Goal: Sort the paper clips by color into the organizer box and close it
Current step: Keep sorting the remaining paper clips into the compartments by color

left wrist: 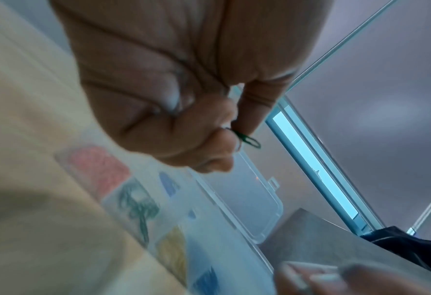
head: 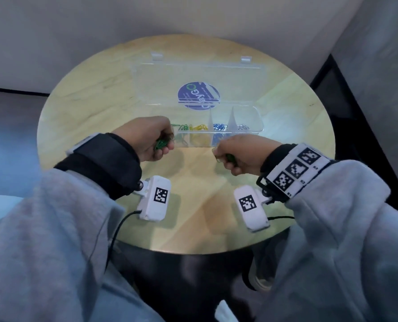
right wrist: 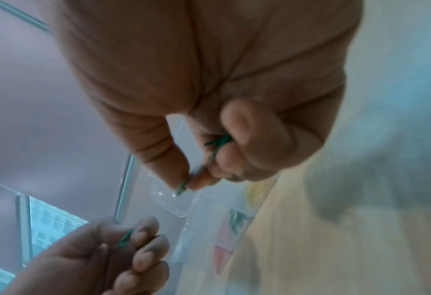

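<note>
From the head view, a round wooden bench (head: 82, 108) carries a clear organizer box (head: 251, 130) with its lid (head: 170, 77) thrown open toward 12 o'clock; a round blue sticker (head: 198, 96) shows on the lid. Inside the box I see green paper clips (head: 181, 127), then yellow paper clips (head: 199, 128), blue paper clips (head: 220, 127) and silver paper clips (head: 243, 127), each colour in its own compartment, going toward 3 o'clock. The left hand (head: 147, 138) is at the 9 o'clock end of the box, fingers curled around a bunch of green clips (head: 161, 144). The right hand (head: 239, 154) is just in front of the box, at 6 o'clock from the blue compartment, and it pinches a few green clips (head: 228, 157) too. Both wrists wear white camera units with black square markers. In the left wrist view, the left hand (left wrist: 174, 99) is closed in a fist and one green clip (left wrist: 247, 139) sticks out between the fingers; the box (left wrist: 264, 191) lies below, blurred, with a pink patch at its near end that I cannot identify. In the right wrist view, the right hand (right wrist: 221, 99) pinches green clips (right wrist: 216, 142) between thumb and fingers, and the left hand (right wrist: 108, 259) at 7 o'clock grips its own clip.
</note>
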A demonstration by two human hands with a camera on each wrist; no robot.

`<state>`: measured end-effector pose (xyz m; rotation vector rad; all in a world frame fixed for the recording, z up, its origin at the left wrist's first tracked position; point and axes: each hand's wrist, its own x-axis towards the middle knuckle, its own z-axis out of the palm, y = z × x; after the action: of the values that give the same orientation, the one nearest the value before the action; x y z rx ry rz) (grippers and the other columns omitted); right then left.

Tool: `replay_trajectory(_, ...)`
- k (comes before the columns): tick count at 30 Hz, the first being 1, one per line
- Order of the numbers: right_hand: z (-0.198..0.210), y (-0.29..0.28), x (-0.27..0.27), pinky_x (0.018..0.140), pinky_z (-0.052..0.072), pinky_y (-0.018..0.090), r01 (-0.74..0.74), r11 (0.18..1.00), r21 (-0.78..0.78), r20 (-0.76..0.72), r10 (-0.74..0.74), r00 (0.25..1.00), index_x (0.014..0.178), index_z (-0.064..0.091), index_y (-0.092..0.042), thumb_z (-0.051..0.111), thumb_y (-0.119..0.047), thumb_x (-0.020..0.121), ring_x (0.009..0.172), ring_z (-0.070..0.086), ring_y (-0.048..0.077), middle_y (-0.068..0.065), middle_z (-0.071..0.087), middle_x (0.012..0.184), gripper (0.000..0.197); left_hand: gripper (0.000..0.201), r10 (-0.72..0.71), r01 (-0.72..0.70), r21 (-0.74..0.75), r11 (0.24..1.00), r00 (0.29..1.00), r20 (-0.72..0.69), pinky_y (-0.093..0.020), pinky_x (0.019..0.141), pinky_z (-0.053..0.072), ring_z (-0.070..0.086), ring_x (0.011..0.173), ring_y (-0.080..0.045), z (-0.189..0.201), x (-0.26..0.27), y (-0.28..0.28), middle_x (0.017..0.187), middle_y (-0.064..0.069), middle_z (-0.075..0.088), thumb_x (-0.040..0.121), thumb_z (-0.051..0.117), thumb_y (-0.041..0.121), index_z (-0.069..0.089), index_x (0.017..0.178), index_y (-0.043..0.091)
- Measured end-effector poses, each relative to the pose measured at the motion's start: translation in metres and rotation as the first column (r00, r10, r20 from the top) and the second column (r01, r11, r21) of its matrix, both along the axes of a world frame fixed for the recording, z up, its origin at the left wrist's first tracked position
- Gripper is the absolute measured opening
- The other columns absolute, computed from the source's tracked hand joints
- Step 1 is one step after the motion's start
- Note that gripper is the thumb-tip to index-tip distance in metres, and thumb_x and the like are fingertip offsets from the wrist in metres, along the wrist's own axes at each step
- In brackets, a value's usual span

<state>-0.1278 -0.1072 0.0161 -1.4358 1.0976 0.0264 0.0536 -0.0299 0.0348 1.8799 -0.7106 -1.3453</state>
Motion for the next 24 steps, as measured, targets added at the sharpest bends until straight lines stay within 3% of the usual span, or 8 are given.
replay_trajectory(5, 0.017, -0.008, 0.021, 0.039, 0.033, 0.015, 0.088, 0.996, -0.011, 0.11, -0.086, 0.99, 0.072, 0.047, -0.012, 0.05, -0.011, 0.093, 0.05, 0.038, 0.011, 0.001, 0.043, 0.064, 0.021, 0.021, 0.102, -0.101, -0.036, 0.994, 0.994, 0.034, -0.01, 0.034, 0.032, 0.045, 0.035, -0.009, 0.008, 0.01, -0.012, 0.061, -0.006, 0.048, 0.088, 0.034, 0.006, 0.045, 0.07, 0.01)
replay_trajectory(11, 0.035, -0.03, 0.063, 0.05, 0.044, 0.021, -0.011, 0.962, -0.273, -0.065, -0.007, 0.998, 0.066, 0.05, -0.007, 0.058, -0.01, 0.089, 0.048, 0.046, 0.015, 0.007, 0.051, 0.061, 0.025, 0.018, 0.179, -0.176, -0.118, 0.977, 0.984, 0.012, -0.013, 0.04, 0.046, 0.05, 0.053, -0.019, 0.012, 0.013, -0.039, 0.067, -0.01, 0.05, 0.09, 0.043, 0.003, 0.048, 0.073, 0.006)
replay_trajectory(13, 0.037, -0.04, 0.079, 0.064, 0.05, 0.027, -0.03, 0.96, -0.277, -0.123, -0.004, 0.992, 0.067, 0.051, -0.006, 0.058, -0.01, 0.089, 0.052, 0.05, 0.018, 0.008, 0.053, 0.061, 0.023, 0.018, 0.181, -0.174, -0.139, 0.975, 0.983, 0.038, -0.018, 0.046, 0.05, 0.054, 0.056, -0.016, 0.009, 0.015, -0.048, 0.069, -0.006, 0.054, 0.091, 0.048, 0.007, 0.05, 0.073, 0.01)
replay_trajectory(16, 0.031, -0.052, 0.097, 0.088, 0.054, 0.033, 0.006, 0.982, -0.189, -0.105, -0.026, 0.994, 0.08, 0.054, -0.004, 0.055, -0.004, 0.088, 0.074, 0.061, 0.024, 0.012, 0.06, 0.075, 0.008, 0.011, 0.18, -0.172, -0.157, 0.973, 0.983, 0.039, -0.029, 0.072, 0.051, 0.055, 0.069, -0.016, 0.002, 0.019, -0.058, 0.077, -0.003, 0.055, 0.093, 0.048, 0.014, 0.054, 0.084, 0.013)
replay_trajectory(17, 0.028, -0.056, 0.1, 0.087, 0.055, 0.033, 0.035, 0.99, -0.139, -0.052, -0.042, 0.998, 0.087, 0.054, -0.003, 0.055, -0.001, 0.087, 0.082, 0.062, 0.025, 0.014, 0.061, 0.086, 0.002, 0.009, 0.195, -0.191, -0.157, 0.969, 0.981, 0.008, -0.031, 0.078, 0.049, 0.054, 0.072, -0.016, 0.001, 0.02, -0.06, 0.079, -0.004, 0.054, 0.093, 0.047, 0.016, 0.055, 0.091, 0.012)
replay_trajectory(19, 0.019, -0.061, 0.104, 0.078, 0.056, 0.03, 0.108, 0.993, -0.043, 0.061, -0.106, 0.993, 0.102, 0.052, -0.002, 0.057, 0.001, 0.084, 0.091, 0.06, 0.026, 0.017, 0.058, 0.105, 0.019, 0.012, 0.236, -0.241, -0.148, 0.959, 0.97, -0.052, -0.028, 0.079, 0.048, 0.053, 0.077, -0.017, -0.002, 0.022, -0.062, 0.083, -0.004, 0.052, 0.093, 0.048, 0.02, 0.054, 0.1, 0.012)
replay_trajectory(22, 0.018, -0.055, 0.106, 0.071, 0.051, 0.026, 0.156, 0.985, 0.068, 0.12, -0.163, 0.979, 0.125, 0.049, 0.008, 0.046, 0.005, 0.089, 0.079, 0.055, 0.022, 0.014, 0.054, 0.09, 0.037, 0.017, 0.246, -0.26, -0.151, 0.954, 0.964, -0.102, -0.024, 0.075, 0.048, 0.054, 0.083, -0.018, -0.003, 0.023, -0.06, 0.088, -0.005, 0.052, 0.092, 0.051, 0.026, 0.055, 0.103, 0.014)
replay_trajectory(24, 0.024, -0.05, 0.103, 0.074, 0.052, 0.025, 0.157, 0.987, 0.031, 0.079, -0.159, 0.984, 0.127, 0.048, 0.01, 0.039, 0.006, 0.089, 0.077, 0.055, 0.02, 0.011, 0.053, 0.079, 0.04, 0.018, 0.242, -0.259, -0.186, 0.948, 0.964, -0.112, -0.024, 0.077, 0.048, 0.054, 0.088, -0.019, -0.001, 0.024, -0.058, 0.091, -0.005, 0.053, 0.092, 0.051, 0.027, 0.057, 0.103, 0.014)
